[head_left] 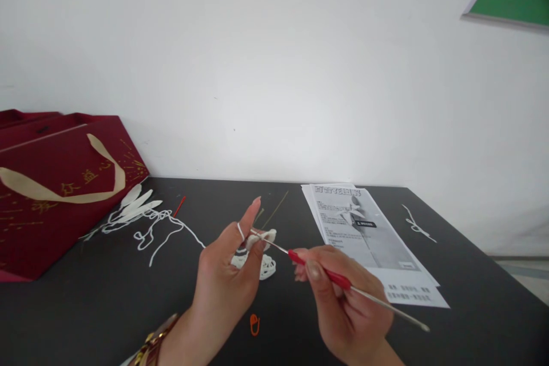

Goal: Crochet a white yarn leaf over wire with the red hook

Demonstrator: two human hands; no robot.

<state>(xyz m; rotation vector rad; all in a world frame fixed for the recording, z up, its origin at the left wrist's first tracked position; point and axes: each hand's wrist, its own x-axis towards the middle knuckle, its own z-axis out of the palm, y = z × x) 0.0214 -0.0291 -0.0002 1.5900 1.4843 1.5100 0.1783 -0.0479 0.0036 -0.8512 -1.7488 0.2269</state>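
Note:
My left hand pinches a small piece of white crochet work between thumb and fingers. Its index finger is raised, with a strand of white yarn looped around it. My right hand grips the red handle of a crochet hook, whose thin metal tip reaches the crochet work by my left fingers. Behind the left thumb, a skein of white yarn lies on the table, partly hidden. An orange stitch marker rests on the black table between my wrists.
At the left stands a dark red gift bag with cream ribbon handles. Beside it lie white crocheted petals, tangled yarn and a red needle. Printed sheets lie at the right, near a small tied white yarn. A white wall rises behind.

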